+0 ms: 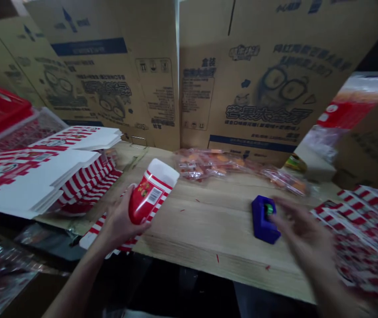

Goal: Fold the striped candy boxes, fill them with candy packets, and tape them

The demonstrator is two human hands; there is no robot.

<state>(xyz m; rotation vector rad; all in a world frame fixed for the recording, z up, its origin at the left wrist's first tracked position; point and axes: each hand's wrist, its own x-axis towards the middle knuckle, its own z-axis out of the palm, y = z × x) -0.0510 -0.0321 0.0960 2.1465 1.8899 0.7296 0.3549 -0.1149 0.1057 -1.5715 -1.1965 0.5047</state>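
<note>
L hand clamped on formed red-and-white striped cardboard carton; R hand open, fingers apart, nr blue plastic tape dispenser at 3 o'clock; flat red-and-white card blanks unformed at 9 o'clock.

one head-worn camera, looking forward and down across a pale wooden workbench toward upright printed brown cardboard cartons. view sits close above the bench, wide-angle, edges bowed; bare left hand and bare right hand both in frame, lower half.
</note>
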